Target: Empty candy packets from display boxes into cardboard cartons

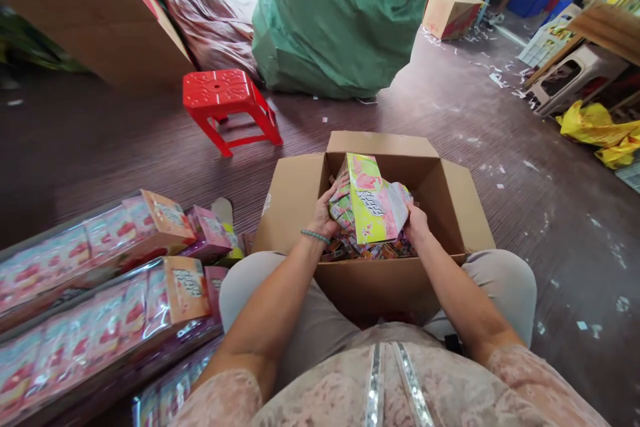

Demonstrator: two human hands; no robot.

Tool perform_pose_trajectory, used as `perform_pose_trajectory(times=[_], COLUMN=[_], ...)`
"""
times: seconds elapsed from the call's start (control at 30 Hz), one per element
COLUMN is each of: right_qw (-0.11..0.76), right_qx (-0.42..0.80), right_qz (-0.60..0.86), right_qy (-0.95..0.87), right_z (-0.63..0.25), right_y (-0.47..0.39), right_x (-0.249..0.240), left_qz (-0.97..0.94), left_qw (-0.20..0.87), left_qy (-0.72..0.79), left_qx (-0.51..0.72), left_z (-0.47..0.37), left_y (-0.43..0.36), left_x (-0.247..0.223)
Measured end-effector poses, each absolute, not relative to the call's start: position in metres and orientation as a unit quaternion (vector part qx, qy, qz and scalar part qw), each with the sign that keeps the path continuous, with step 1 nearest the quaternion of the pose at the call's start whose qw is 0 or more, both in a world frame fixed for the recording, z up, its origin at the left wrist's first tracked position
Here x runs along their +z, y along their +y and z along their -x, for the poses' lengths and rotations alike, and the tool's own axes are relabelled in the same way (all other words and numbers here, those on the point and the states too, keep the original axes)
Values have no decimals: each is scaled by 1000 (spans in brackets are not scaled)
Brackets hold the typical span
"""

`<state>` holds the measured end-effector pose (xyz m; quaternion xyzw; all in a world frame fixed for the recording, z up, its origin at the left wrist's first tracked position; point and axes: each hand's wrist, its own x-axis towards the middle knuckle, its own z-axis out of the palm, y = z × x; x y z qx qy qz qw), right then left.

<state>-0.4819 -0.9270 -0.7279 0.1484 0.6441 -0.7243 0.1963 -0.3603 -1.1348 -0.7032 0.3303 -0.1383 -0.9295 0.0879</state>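
A yellow-green and pink printed package (370, 203) is held tilted over an open cardboard box (295, 197) between my knees. My left hand (327, 210), with a beaded bracelet at the wrist, grips the package's left side, where small wrapped pieces show. On the right side, the fingers of my right hand (415, 219) close on the package's pink and whitish edge. Many small colourful packets (370, 250) lie in the bottom of the box, below the package.
Rows of pink packaged goods (115, 233) lie at the left. A red stool (225, 97) stands beyond them, near a large green sack (340, 20). Farther right are a carton (450, 13), a seated person, a yellow bag (595, 127) and paper scraps on the floor.
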Motion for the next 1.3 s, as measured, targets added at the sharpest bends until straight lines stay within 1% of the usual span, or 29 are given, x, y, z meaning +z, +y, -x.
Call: perform_pose_trajectory(times=[0.07, 0.17, 0.23, 0.3, 0.4, 0.43, 0.5, 0.6, 0.7, 0.77, 0.83, 0.93, 1.03, 1.1, 1.17, 1.23, 1.3], right_qw=[224, 257, 244, 190, 82, 58, 43, 69, 124, 167, 191, 199, 206, 193, 174, 177, 191], right_qx=[-719, -686, -648, -627, -617, -608, -595, -608, -577, -545, -539, -551, -544, -552, -586, -610, -611], right_qz=[-82, 80, 158, 191, 190, 184, 169, 166, 232, 258, 235, 199, 259, 275, 236, 197, 186], right_qy=[653, 676, 704, 731, 760, 770, 784, 774, 773, 780, 786, 786, 771, 764, 755, 746, 745], right_z=[463, 430, 413, 403, 404, 407, 415, 426, 439, 451, 461, 465, 459, 461, 473, 485, 491], right_y=[-924, -922, -925, -930, -936, -936, -932, -921, -908, -899, -893, -892, -900, -901, -895, -884, -876], right_x=[-719, -704, -696, -690, -677, -671, -657, -634, -621, -619, -623, -630, -632, -629, -628, -631, -639], left_qz=[-331, -334, -322, -293, -255, -248, -253, -343, -413, -377, -316, -294, -303, -281, -273, -298, -320], left_qw=[101, 121, 125, 113, 83, 79, 69, 55, 113, 137, 112, 75, 115, 124, 79, 44, 75], left_qy=[-134, -120, -124, -147, -196, -216, -264, -321, -334, -330, -334, -347, -327, -320, -337, -361, -366], left_qx=[-929, -927, -930, -938, -943, -941, -928, -881, -840, -855, -881, -887, -888, -896, -897, -882, -871], left_z=[363, 367, 368, 368, 364, 362, 356, 348, 345, 346, 348, 350, 350, 349, 345, 341, 339], left_y=[-1132, -1127, -1121, -1114, -1109, -1111, -1122, -1152, -1170, -1166, -1154, -1144, -1148, -1149, -1147, -1144, -1140], left_x=[-702, -702, -703, -704, -708, -709, -712, -711, -702, -692, -683, -673, -671, -673, -678, -681, -681])
